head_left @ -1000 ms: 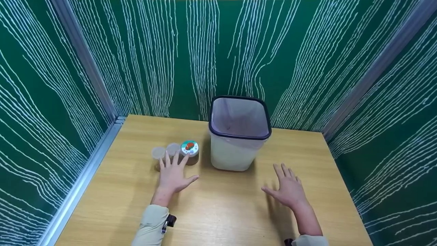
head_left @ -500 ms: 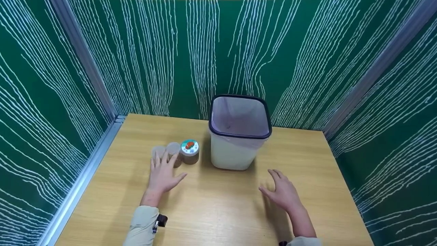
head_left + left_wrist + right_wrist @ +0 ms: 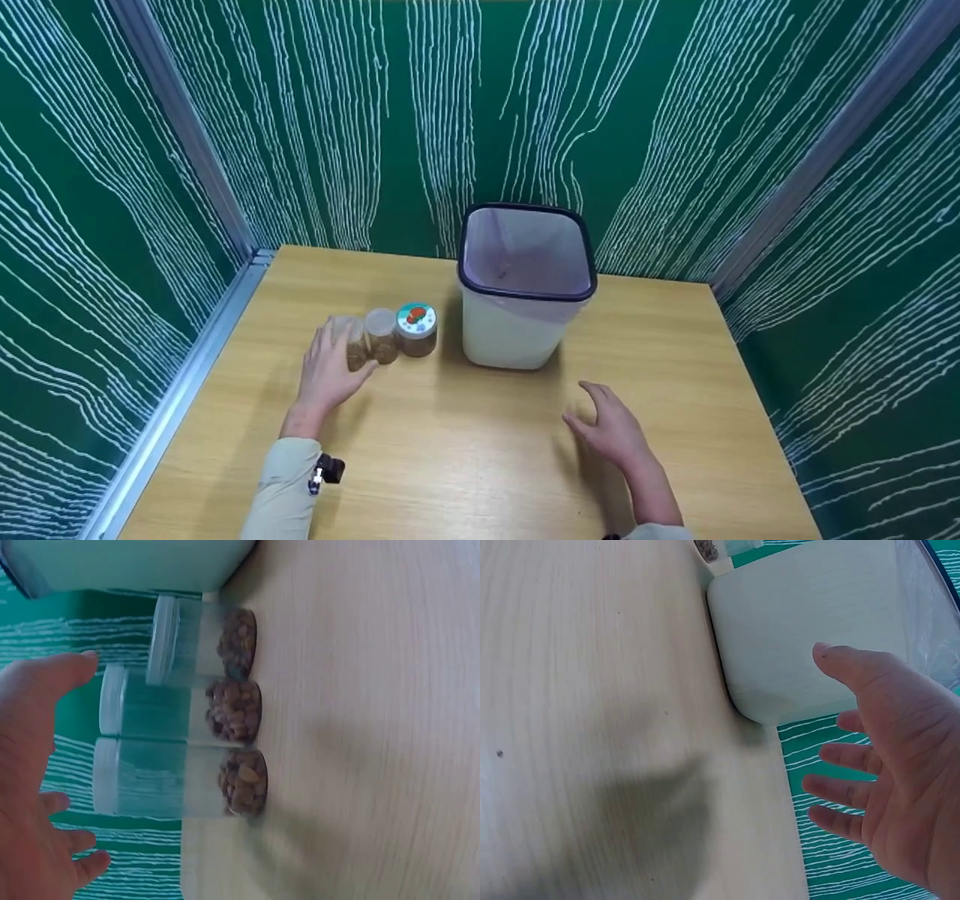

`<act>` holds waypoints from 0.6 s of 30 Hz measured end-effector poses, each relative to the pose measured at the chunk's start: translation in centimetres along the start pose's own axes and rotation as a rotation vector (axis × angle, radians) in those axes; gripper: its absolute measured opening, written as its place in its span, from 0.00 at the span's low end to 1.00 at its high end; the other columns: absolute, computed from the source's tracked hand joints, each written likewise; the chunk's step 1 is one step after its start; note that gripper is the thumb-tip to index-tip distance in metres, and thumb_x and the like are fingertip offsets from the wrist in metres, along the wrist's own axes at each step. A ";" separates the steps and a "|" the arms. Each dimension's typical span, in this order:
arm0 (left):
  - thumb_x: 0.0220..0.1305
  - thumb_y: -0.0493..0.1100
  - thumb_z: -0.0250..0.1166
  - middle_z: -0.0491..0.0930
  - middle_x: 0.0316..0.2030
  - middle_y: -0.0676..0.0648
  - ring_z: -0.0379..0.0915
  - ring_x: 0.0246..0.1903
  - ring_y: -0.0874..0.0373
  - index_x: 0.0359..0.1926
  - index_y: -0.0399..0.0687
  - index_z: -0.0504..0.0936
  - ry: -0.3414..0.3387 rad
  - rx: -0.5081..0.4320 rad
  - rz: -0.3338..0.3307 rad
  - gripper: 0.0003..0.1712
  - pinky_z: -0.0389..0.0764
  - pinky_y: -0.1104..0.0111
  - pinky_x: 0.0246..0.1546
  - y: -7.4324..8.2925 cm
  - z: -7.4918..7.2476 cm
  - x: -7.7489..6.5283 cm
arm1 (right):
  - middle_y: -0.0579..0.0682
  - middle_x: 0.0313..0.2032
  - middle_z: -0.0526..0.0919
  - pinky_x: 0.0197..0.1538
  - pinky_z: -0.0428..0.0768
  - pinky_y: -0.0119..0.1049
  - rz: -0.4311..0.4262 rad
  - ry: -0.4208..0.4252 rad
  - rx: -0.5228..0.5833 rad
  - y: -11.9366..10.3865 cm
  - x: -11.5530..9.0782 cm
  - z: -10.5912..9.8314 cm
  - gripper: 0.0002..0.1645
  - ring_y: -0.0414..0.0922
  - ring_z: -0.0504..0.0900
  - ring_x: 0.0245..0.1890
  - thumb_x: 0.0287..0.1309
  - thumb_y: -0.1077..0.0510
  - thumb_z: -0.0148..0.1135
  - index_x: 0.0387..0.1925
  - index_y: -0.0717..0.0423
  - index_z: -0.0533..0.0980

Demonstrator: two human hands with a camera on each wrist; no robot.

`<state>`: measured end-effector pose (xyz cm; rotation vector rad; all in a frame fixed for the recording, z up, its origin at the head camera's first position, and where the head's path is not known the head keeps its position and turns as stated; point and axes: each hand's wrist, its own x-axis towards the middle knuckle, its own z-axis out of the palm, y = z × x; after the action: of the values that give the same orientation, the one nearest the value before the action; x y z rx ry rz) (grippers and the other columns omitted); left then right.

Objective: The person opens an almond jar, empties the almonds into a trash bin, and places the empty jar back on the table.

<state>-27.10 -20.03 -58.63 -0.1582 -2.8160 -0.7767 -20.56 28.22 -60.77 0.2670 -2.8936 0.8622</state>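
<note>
Three clear jars with pale lids stand in a row on the left of the table, small brown pebble-like pieces at their bottoms. My left hand (image 3: pixel 330 375), thumb and fingers spread, is around the leftmost jar (image 3: pixel 355 351) and partly covers it. In the left wrist view a gap shows between this hand (image 3: pixel 30 787) and the jars. Beside it are the middle jar (image 3: pixel 382 341) and the right jar (image 3: pixel 417 330), whose lid carries a green, white and red print. My right hand (image 3: pixel 615 431) hovers over the table with loosely bent fingers, holding nothing.
A tall white bin (image 3: pixel 514 334) with a dark rim and a clear liner stands right of the jars, near the back wall. Green panels (image 3: pixel 442 135) with white wavy lines and metal posts enclose the wooden table (image 3: pixel 465 465) behind and at both sides.
My left hand has moved left, from over the jars to the leftmost one, uncovering the other two. My right hand has drifted slightly left and down, its fingers more bent. The jars stay put.
</note>
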 end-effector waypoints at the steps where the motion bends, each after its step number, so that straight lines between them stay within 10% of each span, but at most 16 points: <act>1: 0.55 0.58 0.70 0.49 0.71 0.32 0.44 0.70 0.34 0.72 0.42 0.59 0.011 -0.006 0.004 0.50 0.55 0.37 0.61 -0.2 0.0 0.1 | 0.61 0.59 0.73 0.60 0.69 0.55 0.006 -0.002 0.011 -0.1 0.0 0.1 0.40 0.59 0.71 0.60 0.54 0.46 0.70 0.63 0.61 0.69; 18: 0.55 0.58 0.71 0.44 0.73 0.36 0.44 0.70 0.38 0.77 0.49 0.33 -0.048 -0.387 -0.202 0.65 0.54 0.44 0.65 -3.7 1.2 0.5 | 0.58 0.54 0.77 0.52 0.75 0.52 0.038 -0.012 0.126 -1.4 -0.4 2.7 0.32 0.56 0.77 0.52 0.56 0.50 0.69 0.59 0.61 0.73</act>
<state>-28.39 -22.53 -61.33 0.0493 -2.7213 -1.3769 -20.01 25.65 -62.31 0.2294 -2.8682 1.0548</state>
